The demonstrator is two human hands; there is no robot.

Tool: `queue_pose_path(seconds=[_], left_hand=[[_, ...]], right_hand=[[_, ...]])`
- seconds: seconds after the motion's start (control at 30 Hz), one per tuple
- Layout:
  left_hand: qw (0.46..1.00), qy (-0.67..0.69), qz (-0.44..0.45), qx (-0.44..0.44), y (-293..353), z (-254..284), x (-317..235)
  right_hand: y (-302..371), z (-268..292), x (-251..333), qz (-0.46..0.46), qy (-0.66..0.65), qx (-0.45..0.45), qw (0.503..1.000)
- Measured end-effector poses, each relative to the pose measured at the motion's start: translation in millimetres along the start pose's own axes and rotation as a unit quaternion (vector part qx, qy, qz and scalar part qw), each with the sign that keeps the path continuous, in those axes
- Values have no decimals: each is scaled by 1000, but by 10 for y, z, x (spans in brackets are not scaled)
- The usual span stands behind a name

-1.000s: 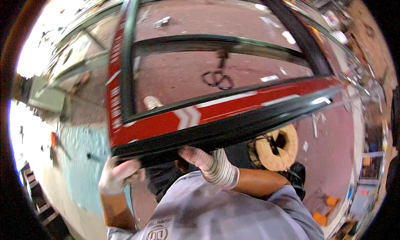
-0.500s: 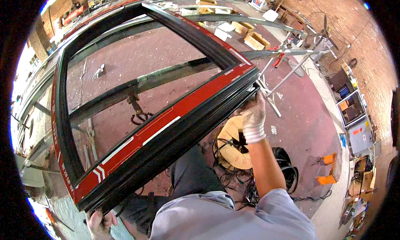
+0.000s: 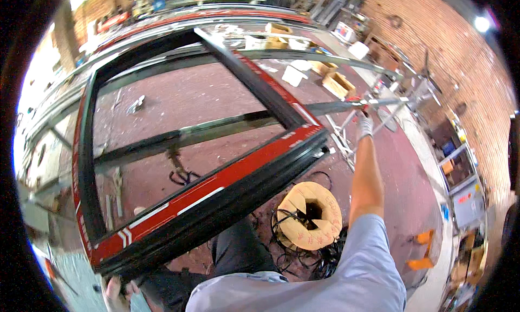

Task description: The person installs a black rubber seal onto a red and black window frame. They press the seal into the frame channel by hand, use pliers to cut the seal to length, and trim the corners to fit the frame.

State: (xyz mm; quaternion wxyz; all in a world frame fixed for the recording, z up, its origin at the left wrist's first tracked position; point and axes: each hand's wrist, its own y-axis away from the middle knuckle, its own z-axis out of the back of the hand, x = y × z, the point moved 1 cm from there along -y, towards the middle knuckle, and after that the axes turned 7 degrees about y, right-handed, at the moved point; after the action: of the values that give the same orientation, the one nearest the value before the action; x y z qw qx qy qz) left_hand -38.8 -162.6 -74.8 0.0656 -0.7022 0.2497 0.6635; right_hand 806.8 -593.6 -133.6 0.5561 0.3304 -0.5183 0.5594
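A large rectangular frame, faced in red film with white marks over black profiles, lies tilted across the support beams in front of me. My left hand grips its near-left corner from below, thumb and fingers curled at the edge. My right hand, in a white glove with a striped cuff, is stretched out to the far right, off the frame. Its fingers close on red-handled pliers at the end of a beam; their jaws are too small to make out.
A cardboard-sided spool with black strip around it stands on the floor by my legs. Open cardboard boxes lie beyond the beams. An orange bracket is at right, near shelving along the brick wall.
My right hand has let go of the frame's right corner and reached away to the red-handled pliers. The left hand stays at its corner. My view has shifted slightly.
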Motion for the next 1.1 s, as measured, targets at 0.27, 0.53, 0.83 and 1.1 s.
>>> queue_pose_path(seconds=[0.27,0.53,0.83,1.1], left_hand=[[998,23,19,58,49,-206,-316],[989,98,2,115,256,10,-252],[977,142,69,144,-23,4,-194],[968,155,63,185,-168,44,-55]], right_hand=[[-463,284,220,24,29,100,994],[-512,259,1377,115,-139,-43,983],[1743,-108,3601,323,17,23,946],[2457,-718,4285,22,-453,447,771]])
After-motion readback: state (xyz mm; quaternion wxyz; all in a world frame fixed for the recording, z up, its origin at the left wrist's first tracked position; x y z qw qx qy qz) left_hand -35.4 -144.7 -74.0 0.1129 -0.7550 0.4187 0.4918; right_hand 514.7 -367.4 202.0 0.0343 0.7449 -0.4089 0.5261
